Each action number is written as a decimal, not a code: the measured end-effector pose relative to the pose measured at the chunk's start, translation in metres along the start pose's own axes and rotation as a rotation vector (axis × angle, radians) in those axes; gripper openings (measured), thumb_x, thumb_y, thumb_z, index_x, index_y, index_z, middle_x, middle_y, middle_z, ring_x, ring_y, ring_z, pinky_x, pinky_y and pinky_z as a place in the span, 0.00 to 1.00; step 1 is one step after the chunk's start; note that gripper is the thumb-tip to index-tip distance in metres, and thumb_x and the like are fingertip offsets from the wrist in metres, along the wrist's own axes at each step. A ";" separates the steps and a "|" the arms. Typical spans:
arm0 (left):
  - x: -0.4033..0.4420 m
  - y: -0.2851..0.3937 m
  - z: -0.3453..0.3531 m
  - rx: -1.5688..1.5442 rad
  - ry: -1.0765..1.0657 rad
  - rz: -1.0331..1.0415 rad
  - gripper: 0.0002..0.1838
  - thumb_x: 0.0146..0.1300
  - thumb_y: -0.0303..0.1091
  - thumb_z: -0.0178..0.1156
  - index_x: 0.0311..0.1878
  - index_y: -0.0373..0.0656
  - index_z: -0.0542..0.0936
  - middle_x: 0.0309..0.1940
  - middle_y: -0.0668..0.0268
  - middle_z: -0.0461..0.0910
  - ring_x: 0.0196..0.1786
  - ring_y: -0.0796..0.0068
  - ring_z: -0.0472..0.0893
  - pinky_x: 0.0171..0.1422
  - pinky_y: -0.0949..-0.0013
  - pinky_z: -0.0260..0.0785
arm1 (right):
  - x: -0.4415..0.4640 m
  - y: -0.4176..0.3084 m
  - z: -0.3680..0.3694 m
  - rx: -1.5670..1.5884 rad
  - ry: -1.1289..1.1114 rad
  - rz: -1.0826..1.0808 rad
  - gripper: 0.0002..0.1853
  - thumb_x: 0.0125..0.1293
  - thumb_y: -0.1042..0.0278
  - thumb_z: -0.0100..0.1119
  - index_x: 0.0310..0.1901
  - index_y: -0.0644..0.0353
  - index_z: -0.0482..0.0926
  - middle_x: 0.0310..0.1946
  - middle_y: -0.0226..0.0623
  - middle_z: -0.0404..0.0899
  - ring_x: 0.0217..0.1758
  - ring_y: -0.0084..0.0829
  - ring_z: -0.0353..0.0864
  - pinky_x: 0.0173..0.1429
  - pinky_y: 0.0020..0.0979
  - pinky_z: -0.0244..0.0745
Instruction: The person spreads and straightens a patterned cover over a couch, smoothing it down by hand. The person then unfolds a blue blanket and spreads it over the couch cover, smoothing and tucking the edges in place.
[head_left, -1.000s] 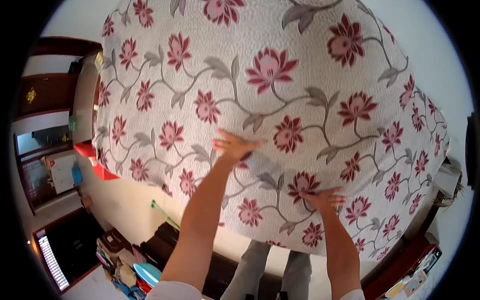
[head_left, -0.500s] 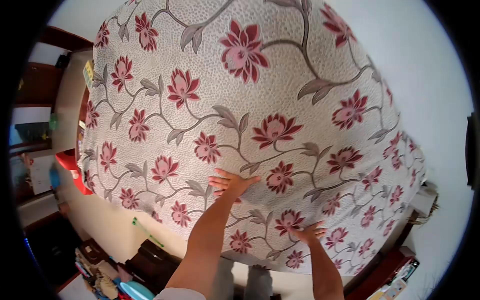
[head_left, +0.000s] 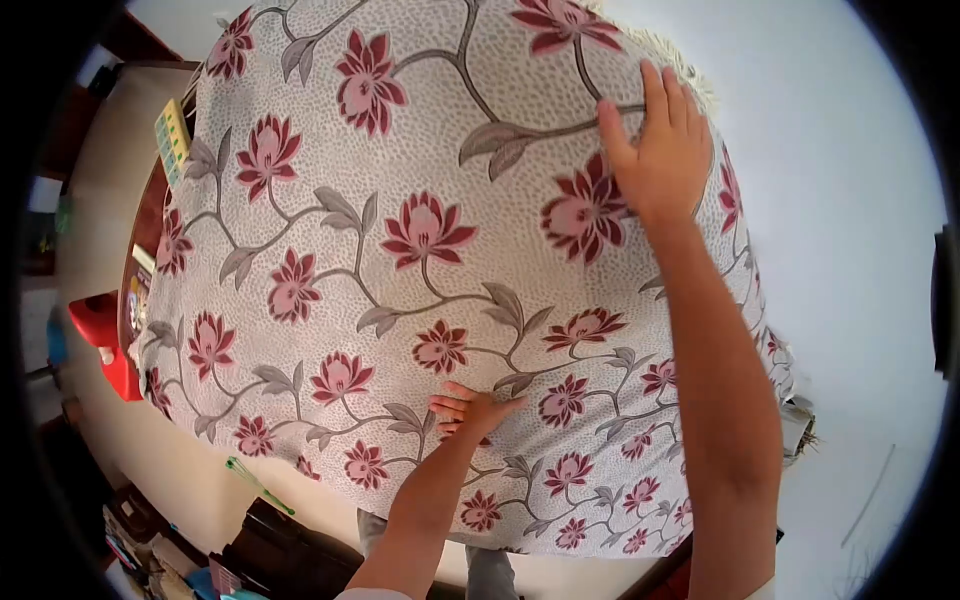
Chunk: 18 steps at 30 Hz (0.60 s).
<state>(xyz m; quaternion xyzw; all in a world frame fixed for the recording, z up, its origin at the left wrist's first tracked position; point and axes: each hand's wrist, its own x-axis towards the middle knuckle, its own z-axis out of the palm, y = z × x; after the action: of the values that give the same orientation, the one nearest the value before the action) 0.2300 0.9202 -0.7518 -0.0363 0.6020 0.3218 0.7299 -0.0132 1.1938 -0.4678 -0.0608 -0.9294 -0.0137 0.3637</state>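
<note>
A large cream bedspread (head_left: 420,150) with dark pink flowers and grey-brown leaves spreads across most of the view. Its surface is mostly smooth, with faint creases near the lower middle. My left hand (head_left: 470,410) rests on it below the centre, fingers spread, gripping nothing. Further off, at the upper right, my right hand (head_left: 665,155) lies flat on the cloth beside a large flower, fingers stretched out. Just past those fingertips a pale fringe (head_left: 680,65) shows along the cloth's edge. What lies beneath the bedspread is hidden.
A pale wall (head_left: 830,180) runs along the right. At the left edge are a red object (head_left: 118,365) and a yellow item (head_left: 172,140). A green stick-like thing (head_left: 260,485) lies on the floor near dark furniture (head_left: 285,550). A small planter (head_left: 798,425) sits at the right.
My right hand has moved from the near lower part of the cloth up to its far right edge. My left hand stays in nearly the same spot. The view has shifted, bringing the fringe into sight.
</note>
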 end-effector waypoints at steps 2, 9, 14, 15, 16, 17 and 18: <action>-0.013 0.004 -0.007 0.051 -0.081 0.040 0.61 0.56 0.68 0.63 0.79 0.34 0.49 0.64 0.40 0.68 0.64 0.50 0.74 0.65 0.52 0.69 | 0.005 0.003 0.009 -0.100 -0.009 -0.037 0.35 0.66 0.41 0.61 0.67 0.59 0.73 0.65 0.50 0.75 0.68 0.51 0.73 0.70 0.52 0.63; -0.077 0.028 -0.064 -0.029 -0.253 0.004 0.42 0.69 0.50 0.55 0.82 0.53 0.52 0.54 0.53 0.74 0.53 0.63 0.76 0.53 0.52 0.72 | 0.023 0.013 -0.001 -0.006 -0.195 -0.049 0.40 0.60 0.43 0.62 0.71 0.54 0.69 0.70 0.46 0.69 0.71 0.50 0.69 0.74 0.51 0.59; -0.116 0.064 -0.127 -1.345 0.188 -0.033 0.43 0.71 0.57 0.49 0.82 0.42 0.51 0.60 0.50 0.71 0.65 0.55 0.68 0.72 0.43 0.56 | 0.030 0.011 -0.008 -0.001 -0.213 -0.018 0.40 0.60 0.41 0.60 0.71 0.53 0.69 0.70 0.45 0.69 0.72 0.48 0.67 0.75 0.52 0.58; -0.137 0.089 -0.139 -1.548 0.222 -0.086 0.45 0.71 0.59 0.48 0.81 0.38 0.51 0.63 0.48 0.69 0.69 0.52 0.65 0.77 0.42 0.50 | 0.033 0.012 -0.008 0.001 -0.207 -0.019 0.40 0.60 0.40 0.60 0.71 0.53 0.69 0.71 0.45 0.68 0.72 0.48 0.67 0.75 0.52 0.58; -0.145 0.101 -0.144 -1.644 0.177 0.079 0.47 0.70 0.61 0.48 0.80 0.36 0.50 0.67 0.47 0.64 0.72 0.50 0.62 0.79 0.42 0.44 | 0.033 0.012 -0.009 -0.005 -0.222 -0.010 0.40 0.60 0.40 0.59 0.71 0.53 0.69 0.71 0.44 0.68 0.73 0.48 0.67 0.75 0.52 0.58; -0.152 0.111 -0.147 -1.730 0.133 0.250 0.49 0.70 0.63 0.48 0.79 0.33 0.50 0.71 0.47 0.60 0.75 0.47 0.58 0.81 0.42 0.38 | 0.033 0.011 -0.010 -0.009 -0.235 0.000 0.40 0.61 0.39 0.59 0.71 0.52 0.69 0.71 0.44 0.68 0.73 0.47 0.66 0.76 0.52 0.57; -0.156 0.124 -0.153 -1.807 0.083 0.430 0.50 0.69 0.64 0.48 0.78 0.30 0.49 0.75 0.47 0.55 0.78 0.45 0.54 0.83 0.42 0.32 | 0.035 0.012 -0.009 -0.014 -0.245 0.007 0.40 0.61 0.39 0.58 0.71 0.52 0.69 0.72 0.44 0.67 0.73 0.47 0.66 0.76 0.52 0.57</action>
<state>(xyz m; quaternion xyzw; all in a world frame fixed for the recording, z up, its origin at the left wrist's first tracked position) 0.0248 0.8844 -0.6109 -0.4902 0.1421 0.7953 0.3272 -0.0312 1.2083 -0.4381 -0.0681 -0.9666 -0.0115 0.2470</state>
